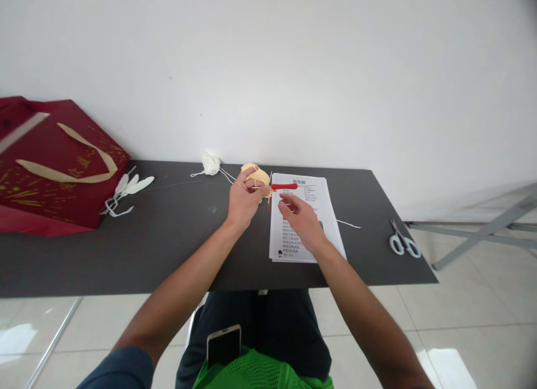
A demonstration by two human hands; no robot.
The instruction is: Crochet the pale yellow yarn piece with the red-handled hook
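My left hand (244, 197) is closed around a small pale yellow crochet piece (257, 176) held just above the dark table (176, 238). A crochet hook with a red handle (284, 186) sticks out to the right from that piece, level with the fingers of the left hand. My right hand (302, 221) hovers over a printed sheet of paper (308, 232), fingers loosely curled, just below the hook and not clearly touching it. A thin white yarn strand (349, 225) runs off to the right of the sheet.
A small ball of white yarn (210, 163) lies at the table's back edge. White feather-like pieces (130, 187) rest beside a red gift bag (50, 165) at the left. Scissors (403, 242) lie at the right end. A phone (224, 344) sits on my lap.
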